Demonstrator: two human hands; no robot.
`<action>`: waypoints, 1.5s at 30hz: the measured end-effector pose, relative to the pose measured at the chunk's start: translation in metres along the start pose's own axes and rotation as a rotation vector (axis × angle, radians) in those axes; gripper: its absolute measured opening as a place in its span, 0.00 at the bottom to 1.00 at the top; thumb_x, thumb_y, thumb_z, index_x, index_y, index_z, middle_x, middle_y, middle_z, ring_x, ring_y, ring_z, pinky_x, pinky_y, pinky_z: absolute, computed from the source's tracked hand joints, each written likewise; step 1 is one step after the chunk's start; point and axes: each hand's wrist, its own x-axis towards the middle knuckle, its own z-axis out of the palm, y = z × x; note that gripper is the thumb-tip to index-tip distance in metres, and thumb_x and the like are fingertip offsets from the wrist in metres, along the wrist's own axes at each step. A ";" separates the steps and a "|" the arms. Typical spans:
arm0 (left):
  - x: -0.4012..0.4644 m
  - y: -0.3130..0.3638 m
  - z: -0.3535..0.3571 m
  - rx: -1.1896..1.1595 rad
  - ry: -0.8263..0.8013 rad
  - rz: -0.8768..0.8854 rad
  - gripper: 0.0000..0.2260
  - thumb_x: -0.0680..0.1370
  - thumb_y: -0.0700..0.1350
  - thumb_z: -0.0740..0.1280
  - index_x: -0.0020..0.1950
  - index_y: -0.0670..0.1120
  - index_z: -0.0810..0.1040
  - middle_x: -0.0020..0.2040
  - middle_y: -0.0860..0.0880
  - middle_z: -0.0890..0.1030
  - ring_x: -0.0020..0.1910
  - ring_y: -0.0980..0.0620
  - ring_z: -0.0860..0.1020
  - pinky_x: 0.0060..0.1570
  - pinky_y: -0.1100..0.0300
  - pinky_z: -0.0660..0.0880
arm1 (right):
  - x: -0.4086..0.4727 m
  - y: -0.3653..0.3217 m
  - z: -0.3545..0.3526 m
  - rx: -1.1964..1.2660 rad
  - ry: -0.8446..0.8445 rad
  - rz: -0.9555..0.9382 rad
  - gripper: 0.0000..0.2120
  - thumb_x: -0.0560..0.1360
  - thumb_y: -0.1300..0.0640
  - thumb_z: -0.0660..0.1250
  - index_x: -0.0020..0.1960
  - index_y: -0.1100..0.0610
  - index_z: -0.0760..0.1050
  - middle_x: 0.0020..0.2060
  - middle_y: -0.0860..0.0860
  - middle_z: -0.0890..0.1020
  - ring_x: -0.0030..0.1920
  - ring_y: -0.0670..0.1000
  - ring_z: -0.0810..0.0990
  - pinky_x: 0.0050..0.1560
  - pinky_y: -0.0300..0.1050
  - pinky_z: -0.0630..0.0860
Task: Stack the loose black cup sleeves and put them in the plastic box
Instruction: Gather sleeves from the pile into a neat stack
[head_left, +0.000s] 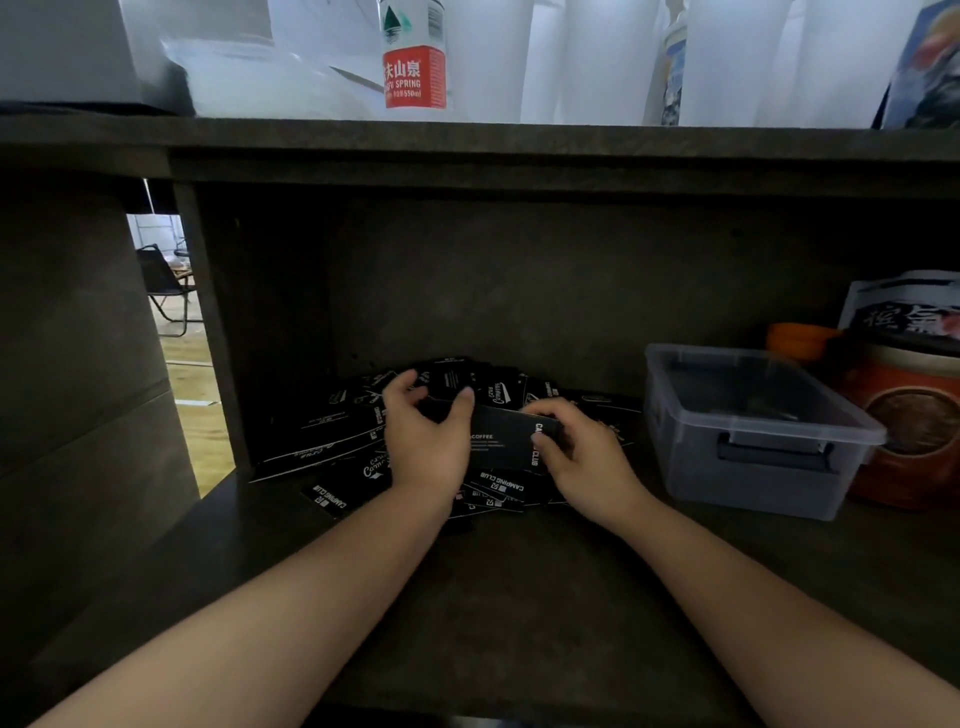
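A loose pile of flat black cup sleeves (332, 431) with white print lies spread on the dark shelf, under and behind both hands. My left hand (423, 441) and my right hand (582, 457) together hold a small stack of black sleeves (506, 441) just above the pile. The left thumb and fingers curl round its left end; the right fingers pinch its right end. A clear plastic box (753, 473) with a grey handle stands open to the right of the pile, a few dark sleeves lying inside it.
An orange-red tin (914, 431) and a printed bag (904, 312) stand right of the box. The upper shelf (467, 140) overhangs closely, carrying a water bottle (414, 57) and white cups. A wall closes the left side. Bare shelf surface (519, 597) stretches in front.
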 end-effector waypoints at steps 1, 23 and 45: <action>-0.005 0.004 0.008 -0.051 0.011 -0.002 0.17 0.77 0.51 0.68 0.65 0.54 0.71 0.57 0.56 0.76 0.57 0.55 0.75 0.51 0.65 0.70 | -0.001 0.000 -0.001 0.000 0.007 0.011 0.13 0.79 0.62 0.63 0.59 0.46 0.73 0.50 0.40 0.79 0.50 0.37 0.79 0.48 0.35 0.78; 0.093 -0.023 -0.122 0.811 -0.521 -0.080 0.34 0.71 0.49 0.69 0.74 0.64 0.60 0.74 0.45 0.64 0.73 0.41 0.61 0.71 0.45 0.61 | 0.009 0.024 -0.017 0.037 0.217 0.232 0.09 0.80 0.56 0.64 0.47 0.41 0.73 0.42 0.45 0.82 0.43 0.47 0.81 0.49 0.55 0.80; 0.069 -0.016 -0.090 0.792 0.051 0.829 0.05 0.74 0.46 0.72 0.49 0.47 0.84 0.45 0.49 0.83 0.47 0.51 0.77 0.46 0.59 0.72 | 0.007 0.023 -0.022 0.027 0.269 0.282 0.06 0.79 0.55 0.64 0.55 0.49 0.75 0.43 0.45 0.81 0.44 0.48 0.81 0.50 0.58 0.80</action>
